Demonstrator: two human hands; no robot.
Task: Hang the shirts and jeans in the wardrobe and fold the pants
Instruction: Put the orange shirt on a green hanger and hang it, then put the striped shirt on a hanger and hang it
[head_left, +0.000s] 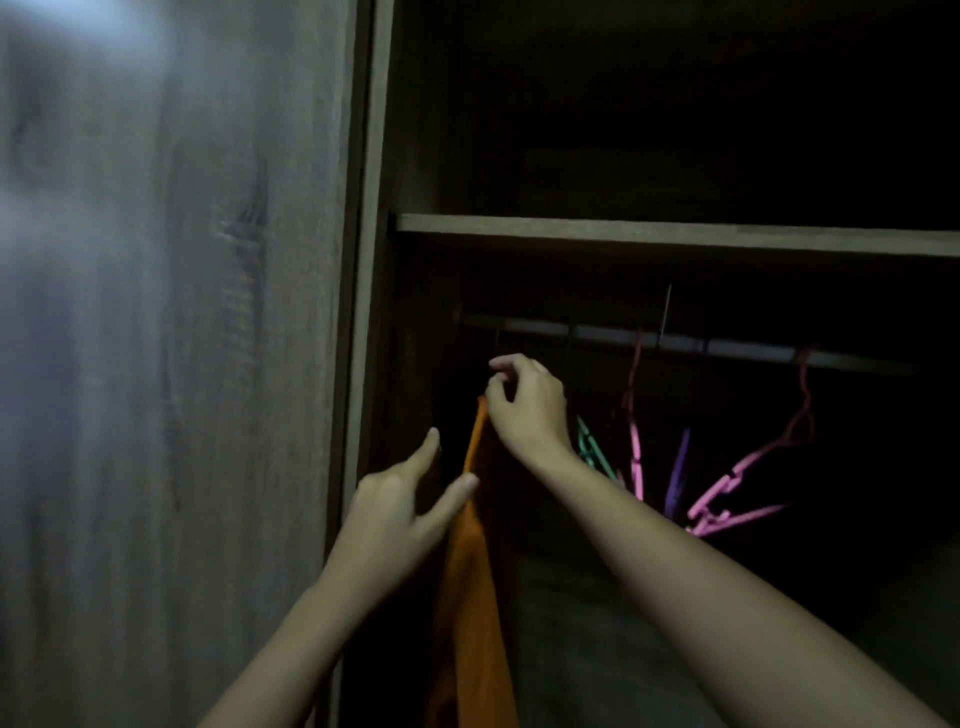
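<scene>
Inside the dim wardrobe (374, 260), the right hand (527, 402) is raised just under the rail (675, 340), fingers curled and pinched together at the top of the orange shirt (470, 571); whether they hold cloth or a hanger hook there is too dark to tell. The shirt hangs straight down from those fingertips, its upper edge touching them, its body dropping between both forearms. The left hand (395, 512) sits lower and left of the shirt, open, index finger pointing up, thumb tip touching the shirt's edge, nothing gripped. Right of the right-hand fingers, empty hangers dangle from the rail: a green hanger (589, 447) nearest the wrist, then a pink hanger (636, 441), a purple hanger (678, 473), and another pink one (748, 467) farthest. A shelf (675, 234) runs above the rail. The wood-grain door (156, 364) stands left of the left-hand fingers.
</scene>
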